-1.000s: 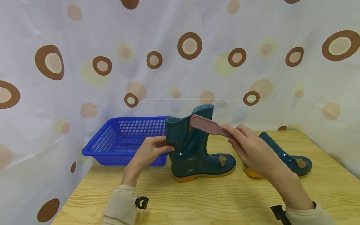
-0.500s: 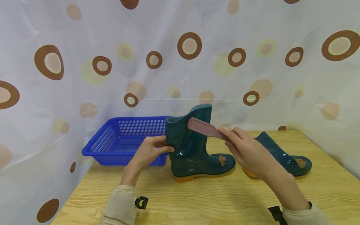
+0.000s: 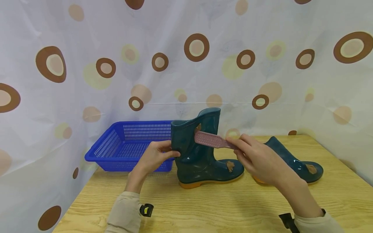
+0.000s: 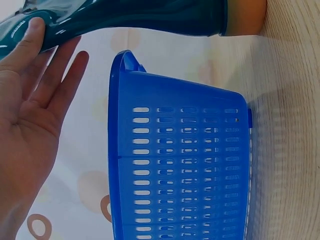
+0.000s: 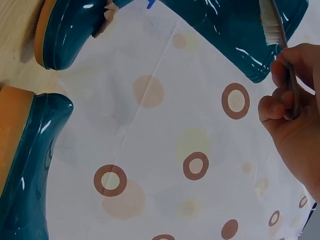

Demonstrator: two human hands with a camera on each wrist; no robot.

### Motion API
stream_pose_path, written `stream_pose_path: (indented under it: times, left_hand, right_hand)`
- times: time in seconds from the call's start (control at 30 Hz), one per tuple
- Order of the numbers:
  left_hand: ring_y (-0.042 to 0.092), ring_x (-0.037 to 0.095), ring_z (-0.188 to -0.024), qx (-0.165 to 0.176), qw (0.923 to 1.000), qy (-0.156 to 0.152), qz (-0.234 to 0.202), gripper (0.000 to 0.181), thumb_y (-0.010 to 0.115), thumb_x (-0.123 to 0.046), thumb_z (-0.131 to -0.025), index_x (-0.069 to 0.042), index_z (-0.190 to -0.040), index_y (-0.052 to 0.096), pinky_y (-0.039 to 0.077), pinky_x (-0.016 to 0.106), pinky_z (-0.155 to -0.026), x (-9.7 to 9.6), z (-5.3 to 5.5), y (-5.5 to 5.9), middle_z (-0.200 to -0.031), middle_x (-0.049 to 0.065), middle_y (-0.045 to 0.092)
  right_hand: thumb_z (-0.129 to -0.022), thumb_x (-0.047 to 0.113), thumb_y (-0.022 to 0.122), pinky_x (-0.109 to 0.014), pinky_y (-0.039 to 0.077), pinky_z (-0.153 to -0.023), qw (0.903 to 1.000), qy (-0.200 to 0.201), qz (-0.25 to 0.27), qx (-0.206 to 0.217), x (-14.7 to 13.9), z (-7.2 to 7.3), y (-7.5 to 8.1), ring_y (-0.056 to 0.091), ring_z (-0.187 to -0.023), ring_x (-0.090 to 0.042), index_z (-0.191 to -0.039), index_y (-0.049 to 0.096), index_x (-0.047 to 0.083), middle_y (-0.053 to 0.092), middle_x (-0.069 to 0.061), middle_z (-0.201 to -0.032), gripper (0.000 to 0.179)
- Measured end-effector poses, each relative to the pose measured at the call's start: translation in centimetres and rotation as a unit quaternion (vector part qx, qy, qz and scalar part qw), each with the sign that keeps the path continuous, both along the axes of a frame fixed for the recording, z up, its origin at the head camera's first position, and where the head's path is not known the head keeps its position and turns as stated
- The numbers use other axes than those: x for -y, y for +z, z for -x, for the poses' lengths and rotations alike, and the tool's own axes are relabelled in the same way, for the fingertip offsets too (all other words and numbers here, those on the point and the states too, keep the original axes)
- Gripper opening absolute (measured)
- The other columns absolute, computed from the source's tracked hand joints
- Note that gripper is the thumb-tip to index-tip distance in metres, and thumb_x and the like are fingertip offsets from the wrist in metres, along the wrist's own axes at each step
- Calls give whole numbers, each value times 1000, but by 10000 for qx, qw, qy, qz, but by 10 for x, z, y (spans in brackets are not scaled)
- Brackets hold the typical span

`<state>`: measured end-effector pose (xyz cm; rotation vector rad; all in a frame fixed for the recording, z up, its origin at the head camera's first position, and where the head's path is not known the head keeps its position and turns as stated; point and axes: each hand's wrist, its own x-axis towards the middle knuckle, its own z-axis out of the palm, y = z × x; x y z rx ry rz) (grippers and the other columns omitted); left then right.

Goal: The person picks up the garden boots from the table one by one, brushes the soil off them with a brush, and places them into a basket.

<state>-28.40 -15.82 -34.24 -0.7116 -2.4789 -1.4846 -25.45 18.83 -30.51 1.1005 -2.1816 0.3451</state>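
Observation:
A dark green rain boot [image 3: 198,168] with an orange sole stands upright on the table. Brown muddy-looking patches show on its toe [image 3: 230,166] and high on its shaft. My left hand [image 3: 154,158] grips the back of the shaft, thumb on the near side, fingers reaching behind it. My right hand [image 3: 259,158] holds a pink scrubbing brush [image 3: 208,139] by its handle, the head lying across the shaft just below the upper patch. In the right wrist view, white bristles [image 5: 270,25] face the boot.
A second green boot [image 3: 303,171] with a brown patch on its toe lies behind my right hand, partly hidden. To the left stands a blue slotted plastic basket [image 3: 125,165]. A spotted white curtain [image 3: 175,77] hangs behind the wooden table [image 3: 209,210].
The brush has moved down the boot shaft and turned more level, uncovering the upper brown patch. My right hand has shifted slightly left. The left hand and boot have stayed nearly still.

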Motion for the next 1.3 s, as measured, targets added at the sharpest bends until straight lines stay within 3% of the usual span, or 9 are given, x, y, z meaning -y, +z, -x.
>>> stream_pose_path:
  times: [0.07,0.33,0.6,0.87,1.0,1.13,1.3]
  left_hand:
    - [73,20,-100,47,10000,3,-25,28,74,-21,-90,-11,-116,74,59,39,-90,0,0,1,-106,7,76]
    - [73,22,-101,-25,10000,-57,44,28,73,-18,-90,-9,-117,73,59,40,-91,-1,2,0,-107,8,76]
    - [73,21,-101,54,10000,-76,0,27,73,-18,-90,-11,-116,74,59,39,-91,-1,0,-2,-108,7,76]
    - [73,21,-100,-35,9999,-98,-14,25,73,-16,-90,-9,-114,75,59,37,-90,-2,-1,0,-107,8,76]
    - [73,19,-100,-55,10000,-36,41,24,74,-17,-90,-10,-113,75,59,37,-89,-2,0,0,-106,6,76]
    - [73,19,-100,-32,10000,-8,47,23,74,-16,-90,-10,-112,75,59,37,-90,-2,1,0,-105,6,77]
    - [73,20,-100,-12,10000,-31,-1,24,74,-16,-90,-9,-113,75,59,37,-90,-2,1,0,-106,8,76]
  right_hand:
    - [-86,-1,68,-18,36,-61,9999,53,76,-85,-2,0,2,41,-72,-4,-132,60,9,55,3,-93,48]
    - [-104,20,51,-15,33,-59,9966,306,490,-584,-5,2,6,42,-70,-5,-138,56,7,56,0,-93,37]
    - [-108,40,30,-14,31,-61,9947,338,645,-731,2,3,2,41,-74,-6,-135,58,5,56,-2,-93,52]
    - [-108,38,31,-14,32,-62,9955,379,562,-664,5,5,-2,41,-73,-5,-134,58,5,56,-1,-93,50]
    - [-105,20,50,-13,32,-62,9970,330,510,-485,4,3,-2,40,-73,-4,-135,58,6,55,0,-94,34]
    - [-88,-3,68,-15,34,-62,9983,266,421,-307,4,2,-1,40,-73,-3,-136,57,6,55,1,-94,50]
    - [-86,-4,69,-17,36,-61,9993,152,332,-126,3,0,0,40,-73,-3,-136,57,7,55,2,-93,52]
